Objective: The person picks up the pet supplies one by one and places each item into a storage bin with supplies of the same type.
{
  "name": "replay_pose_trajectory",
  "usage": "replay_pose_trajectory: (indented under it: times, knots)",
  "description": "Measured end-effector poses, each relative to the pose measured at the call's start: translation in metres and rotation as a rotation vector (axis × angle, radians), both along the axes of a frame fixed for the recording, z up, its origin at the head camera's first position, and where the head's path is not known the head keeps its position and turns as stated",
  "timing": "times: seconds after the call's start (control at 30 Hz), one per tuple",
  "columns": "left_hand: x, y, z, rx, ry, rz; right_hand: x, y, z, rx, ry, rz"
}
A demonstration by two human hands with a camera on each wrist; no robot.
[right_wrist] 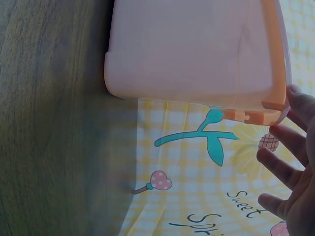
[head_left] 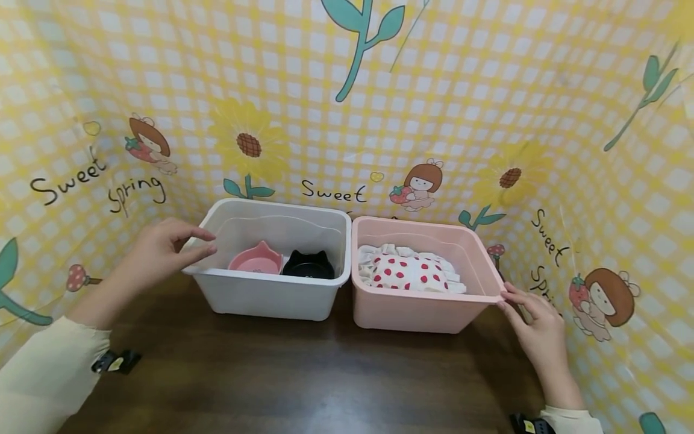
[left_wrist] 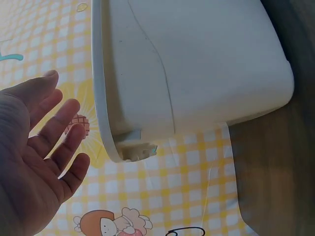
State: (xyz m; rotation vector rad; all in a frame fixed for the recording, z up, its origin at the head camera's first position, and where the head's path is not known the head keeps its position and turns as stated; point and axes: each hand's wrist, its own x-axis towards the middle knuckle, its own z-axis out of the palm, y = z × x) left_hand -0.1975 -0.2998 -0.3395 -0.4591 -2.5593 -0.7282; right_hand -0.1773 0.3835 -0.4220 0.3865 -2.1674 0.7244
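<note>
On the left of the table stands a white plastic bin (head_left: 265,295), holding a pink cat-eared dish (head_left: 256,259) and a black cat-eared dish (head_left: 309,265). My left hand (head_left: 168,244) hovers by its left rim; in the left wrist view its fingers (left_wrist: 64,118) are spread loosely, apart from the bin, with nothing in them. Beside it is a pink bin (head_left: 417,310) with a frilled white cloth item (head_left: 409,271) printed with red strawberries. My right hand (head_left: 537,328) pinches that bin's right front rim corner between thumb and index finger, the other fingers loose.
Both bins stand side by side on a dark wooden table (head_left: 303,374), rims nearly meeting. Behind and on both sides hangs a yellow checked cloth (head_left: 303,132) with flowers and cartoon figures, close to the bins' back.
</note>
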Motion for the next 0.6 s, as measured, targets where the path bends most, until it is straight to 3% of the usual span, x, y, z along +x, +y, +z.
replay_pose_trajectory:
  times: [0.3, 0.43, 0.6]
  knots:
    - [0.023, -0.017, -0.018, -0.094, 0.135, 0.003, 0.000, -0.005, 0.000, 0.056, -0.006, -0.041]
    - [0.030, -0.025, -0.027, -0.093, 0.209, 0.005, 0.003, -0.007, 0.002, 0.074, -0.018, -0.051]
    - [0.036, -0.034, -0.035, -0.077, 0.241, 0.025, 0.007, -0.008, 0.003, 0.087, -0.013, -0.062]
